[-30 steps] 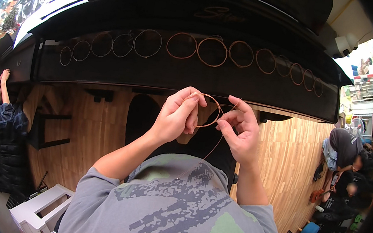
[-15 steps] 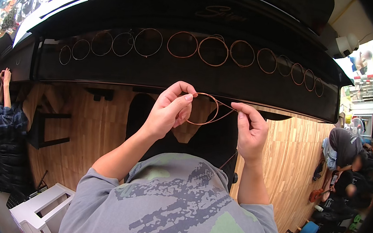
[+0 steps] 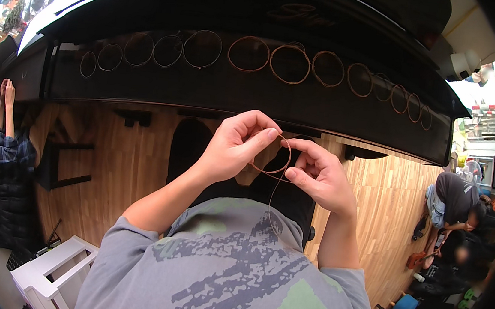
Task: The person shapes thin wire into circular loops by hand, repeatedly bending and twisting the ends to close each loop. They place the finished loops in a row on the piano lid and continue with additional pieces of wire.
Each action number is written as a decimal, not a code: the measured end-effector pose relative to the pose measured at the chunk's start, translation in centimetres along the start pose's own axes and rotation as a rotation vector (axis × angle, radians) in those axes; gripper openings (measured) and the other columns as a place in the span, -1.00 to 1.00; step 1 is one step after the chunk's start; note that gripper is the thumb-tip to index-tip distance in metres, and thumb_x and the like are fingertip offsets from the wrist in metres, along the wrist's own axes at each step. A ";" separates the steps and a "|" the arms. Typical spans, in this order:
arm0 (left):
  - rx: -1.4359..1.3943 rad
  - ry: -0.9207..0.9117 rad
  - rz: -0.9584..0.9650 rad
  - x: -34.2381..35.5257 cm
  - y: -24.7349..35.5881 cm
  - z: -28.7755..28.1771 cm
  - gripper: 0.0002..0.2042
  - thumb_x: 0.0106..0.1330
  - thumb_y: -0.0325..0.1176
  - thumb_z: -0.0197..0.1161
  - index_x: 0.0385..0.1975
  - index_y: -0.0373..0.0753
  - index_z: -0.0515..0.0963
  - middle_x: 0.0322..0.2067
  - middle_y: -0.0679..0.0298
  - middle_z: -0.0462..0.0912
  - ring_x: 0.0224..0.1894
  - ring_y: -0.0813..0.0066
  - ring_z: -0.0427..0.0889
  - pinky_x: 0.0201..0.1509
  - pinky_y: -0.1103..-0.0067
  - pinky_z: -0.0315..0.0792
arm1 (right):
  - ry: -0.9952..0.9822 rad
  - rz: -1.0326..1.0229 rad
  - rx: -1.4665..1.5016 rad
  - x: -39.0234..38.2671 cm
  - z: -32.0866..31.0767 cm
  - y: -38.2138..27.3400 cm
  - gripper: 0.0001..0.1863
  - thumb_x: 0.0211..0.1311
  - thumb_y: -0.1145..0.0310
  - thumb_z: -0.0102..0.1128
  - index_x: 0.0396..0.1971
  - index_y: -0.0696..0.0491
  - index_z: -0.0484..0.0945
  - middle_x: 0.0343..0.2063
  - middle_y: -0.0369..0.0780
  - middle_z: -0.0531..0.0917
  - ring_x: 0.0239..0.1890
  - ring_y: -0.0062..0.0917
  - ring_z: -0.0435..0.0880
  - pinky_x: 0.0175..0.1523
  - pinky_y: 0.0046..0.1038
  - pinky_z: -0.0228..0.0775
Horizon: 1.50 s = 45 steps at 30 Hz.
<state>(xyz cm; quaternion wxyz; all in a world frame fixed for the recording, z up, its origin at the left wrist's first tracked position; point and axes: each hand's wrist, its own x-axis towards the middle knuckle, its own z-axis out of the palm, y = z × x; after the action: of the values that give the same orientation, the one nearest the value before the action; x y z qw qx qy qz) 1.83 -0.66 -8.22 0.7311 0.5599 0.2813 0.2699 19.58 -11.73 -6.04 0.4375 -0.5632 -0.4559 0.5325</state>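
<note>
A thin copper-coloured wire coil [image 3: 289, 159] hangs in front of my chest, bent into a round loop. My left hand [image 3: 237, 148] pinches the loop at its upper left between thumb and fingers. At the loop's right side my right hand [image 3: 324, 178] has its fingers curled, thumb and fingertips closed at the wire. A loose tail of the wire trails from there down over my shirt. Past both hands, a row of several similar wire coils [image 3: 288, 83], some copper and some silvery, rests along the black piano-like surface [image 3: 164, 88].
The black case spans the far side, its front edge just past my hands. At far left another person [image 3: 3, 150] reaches toward the case. A white stool-like frame [image 3: 54, 273] stands low left. More people [image 3: 457, 197] are at the right, above the wooden floor [image 3: 384, 229].
My right hand has come left, in against the loop. The stretched wire end has gone slack and now hangs downward. My left hand has shifted slightly to the right.
</note>
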 end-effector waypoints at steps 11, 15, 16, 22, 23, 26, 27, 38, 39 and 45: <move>-0.345 -0.223 0.020 -0.6 -2.2 -0.5 -0.73 0.29 -0.40 0.21 -0.05 -0.33 0.47 -0.29 0.27 0.59 -0.24 0.60 0.59 -0.16 0.67 0.50 | 0.207 -0.077 0.338 0.7 -0.1 0.7 -0.88 0.34 0.43 0.06 -0.28 0.17 0.52 -0.63 -0.43 0.41 -0.65 -0.85 0.31 -0.58 -0.76 0.14; -0.236 -0.222 -0.003 -1.4 -2.2 -0.3 -0.77 0.19 -0.45 0.30 -0.16 -0.33 0.54 -0.30 0.25 0.61 -0.19 0.55 0.60 -0.10 0.64 0.48 | 0.332 -0.081 0.216 0.8 0.6 0.0 -0.74 0.32 0.49 0.04 -0.02 0.18 0.46 -0.63 -0.45 0.39 -0.62 -0.87 0.28 -0.54 -0.77 0.11; -0.243 -0.217 0.008 -1.5 -2.2 -0.3 -0.76 0.17 -0.46 0.31 -0.17 -0.33 0.54 -0.30 0.25 0.61 -0.20 0.55 0.60 -0.09 0.63 0.48 | 0.367 -0.095 0.135 0.8 0.9 0.2 -0.71 0.32 0.49 0.04 0.03 0.18 0.45 -0.63 -0.45 0.39 -0.62 -0.87 0.27 -0.53 -0.77 0.11; 0.165 -0.187 0.370 -1.5 -0.6 0.8 -0.76 0.09 -0.43 0.40 -0.25 -0.32 0.58 -0.37 0.27 0.63 -0.27 0.53 0.58 -0.14 0.60 0.45 | 0.509 -0.092 -0.024 1.1 2.6 -0.3 -0.63 0.28 0.52 0.07 0.09 0.19 0.43 -0.66 -0.45 0.38 -0.59 -0.88 0.31 -0.52 -0.75 0.12; 0.264 -0.204 0.399 -1.5 -0.3 0.9 -0.77 0.10 -0.44 0.39 -0.26 -0.34 0.57 -0.36 0.23 0.62 -0.27 0.52 0.57 -0.10 0.59 0.45 | 0.506 -0.075 -0.037 1.0 2.6 -0.5 -0.63 0.27 0.52 0.08 0.09 0.20 0.43 -0.66 -0.45 0.39 -0.60 -0.88 0.31 -0.52 -0.74 0.11; 0.268 -0.127 0.288 -1.7 -0.4 1.3 -0.85 0.15 -0.49 0.33 -0.32 -0.34 0.56 -0.39 0.25 0.62 -0.26 0.55 0.58 -0.11 0.62 0.45 | 0.472 -0.015 -0.044 0.7 2.6 -0.3 -0.62 0.25 0.51 0.11 0.08 0.21 0.44 -0.68 -0.46 0.39 -0.62 -0.88 0.30 -0.53 -0.74 0.11; 0.120 -0.083 0.170 -1.9 -0.8 1.4 -0.93 0.22 -0.53 0.25 -0.33 -0.34 0.53 -0.38 0.26 0.61 -0.24 0.58 0.58 -0.12 0.65 0.45 | 0.456 0.007 -0.041 0.7 2.5 -0.2 -0.62 0.24 0.51 0.12 0.07 0.22 0.44 -0.68 -0.46 0.39 -0.63 -0.88 0.30 -0.53 -0.74 0.10; -0.165 -0.116 0.076 -1.3 -0.4 0.3 -0.91 0.37 -0.44 0.11 -0.27 -0.33 0.48 -0.41 0.32 0.59 -0.33 0.66 0.56 -0.18 0.69 0.46 | 0.508 -0.647 -0.592 1.5 0.7 -1.5 -0.66 0.06 0.55 0.29 -0.10 0.05 0.61 -0.42 -0.23 0.57 -0.38 -0.48 0.53 -0.33 -0.52 0.34; -0.163 -0.103 0.073 -1.4 -0.3 0.4 -0.90 0.37 -0.44 0.11 -0.26 -0.34 0.48 -0.40 0.32 0.59 -0.33 0.67 0.56 -0.18 0.70 0.47 | 0.468 -0.599 -0.563 1.4 1.0 -1.7 -0.72 0.02 0.61 0.29 -0.21 0.06 0.64 -0.39 -0.22 0.60 -0.35 -0.43 0.56 -0.28 -0.48 0.37; -0.156 -0.086 0.029 -1.7 -0.3 0.2 -0.88 0.37 -0.45 0.13 -0.24 -0.37 0.53 -0.39 0.33 0.60 -0.33 0.67 0.57 -0.19 0.70 0.49 | 0.512 -0.736 -0.725 1.5 1.4 -1.5 -0.74 -0.05 0.56 0.33 -0.29 0.02 0.64 -0.44 -0.28 0.57 -0.41 -0.44 0.53 -0.31 -0.45 0.32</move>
<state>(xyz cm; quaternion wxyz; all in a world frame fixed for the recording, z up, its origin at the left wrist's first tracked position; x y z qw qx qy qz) 0.81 -2.04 -8.27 0.7800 0.5162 0.2197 0.2774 18.14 -9.90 -4.91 0.4693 -0.5925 -0.6548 0.0015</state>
